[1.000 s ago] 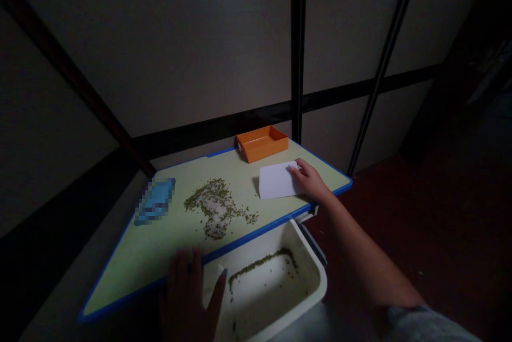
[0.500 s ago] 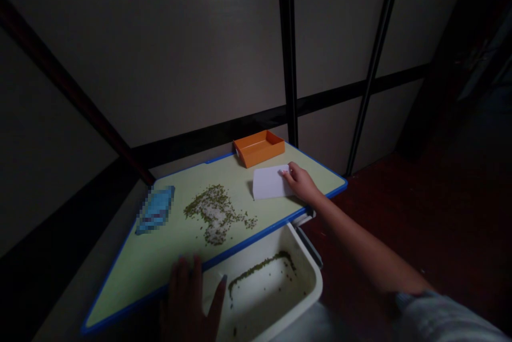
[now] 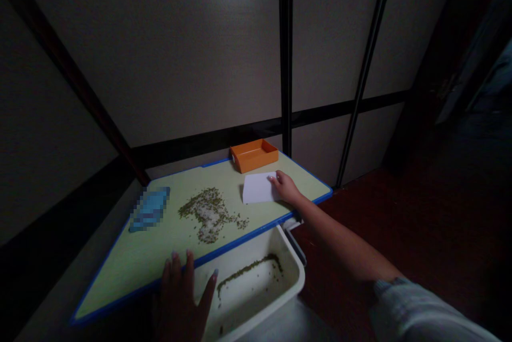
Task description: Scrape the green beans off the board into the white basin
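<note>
My right hand (image 3: pixel 285 186) pinches the right side of a thin white card (image 3: pixel 259 188) with rounded corners, tilted up over the tabletop. Just left of the card, small greenish grains (image 3: pixel 208 200) mixed with white granules lie spread on the pale yellow-green table (image 3: pixel 152 259) with its blue rim. At the near edge, my left hand (image 3: pixel 182 294) has its fingers spread and looks to hold nothing; it is dark there. Beside it, below the table edge, sits a white plastic bin (image 3: pixel 296 272) with a line of grains along its bottom.
An open orange tray (image 3: pixel 259 160) stands at the back of the table, near the panelled wall (image 3: pixel 208 64). A blue item (image 3: pixel 151 208), blurred by pixels, lies at the left edge. Dark red floor (image 3: pixel 360 214) shows to the right.
The whole view has shifted, so the table and both hands appear slightly further left. Hands, card and grains keep about the same places relative to one another.
</note>
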Available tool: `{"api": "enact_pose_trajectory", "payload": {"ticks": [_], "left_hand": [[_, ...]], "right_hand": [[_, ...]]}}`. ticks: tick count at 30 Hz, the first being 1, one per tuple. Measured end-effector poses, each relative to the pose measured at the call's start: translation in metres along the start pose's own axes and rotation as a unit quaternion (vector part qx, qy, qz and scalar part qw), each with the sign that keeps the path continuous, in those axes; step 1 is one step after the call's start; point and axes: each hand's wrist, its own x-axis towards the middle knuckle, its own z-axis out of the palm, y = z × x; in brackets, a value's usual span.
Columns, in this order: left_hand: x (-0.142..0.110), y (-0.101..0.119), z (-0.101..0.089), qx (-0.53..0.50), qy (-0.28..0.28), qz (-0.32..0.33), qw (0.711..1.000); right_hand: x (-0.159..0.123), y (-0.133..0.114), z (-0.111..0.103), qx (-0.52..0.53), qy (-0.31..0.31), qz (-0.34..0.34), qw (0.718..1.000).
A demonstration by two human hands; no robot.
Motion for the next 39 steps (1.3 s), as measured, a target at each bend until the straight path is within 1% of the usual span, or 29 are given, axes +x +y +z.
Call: {"api": "enact_pose_trajectory", "payload": {"ticks": [5, 8, 15, 23, 28, 31, 39], "left_hand": [[0.000, 0.006, -0.004, 0.015, -0.002, -0.014, 1.000], [0.001, 0.009, -0.007, 0.014, -0.007, -0.012, 1.000], [0.003, 0.002, -0.006, 0.014, -0.009, 0.002, 1.000], [0.003, 0.000, -0.003, 0.012, -0.006, 0.013, 1.000], [0.003, -0.004, -0.001, 0.008, -0.004, 0.021, 1.000], [0.003, -0.005, -0.002, 0.008, -0.007, 0.021, 1.000], [0.001, 0.002, -0.004, 0.017, -0.007, 0.001, 1.000]], "right_hand": [[0.001, 0.007, -0.001, 0.048, -0.018, 0.001, 0.999], [-0.001, 0.009, -0.002, 0.071, -0.031, -0.007, 0.997], [-0.005, 0.010, -0.006, 0.117, -0.068, -0.004, 0.991], [-0.008, 0.011, -0.008, 0.149, -0.077, -0.013, 0.986], [-0.007, 0.013, -0.008, 0.158, -0.030, -0.002, 0.987], [-0.007, 0.013, -0.008, 0.170, -0.019, -0.005, 0.985], [-0.013, 0.007, -0.011, 0.174, -0.055, -0.016, 0.983]]}}
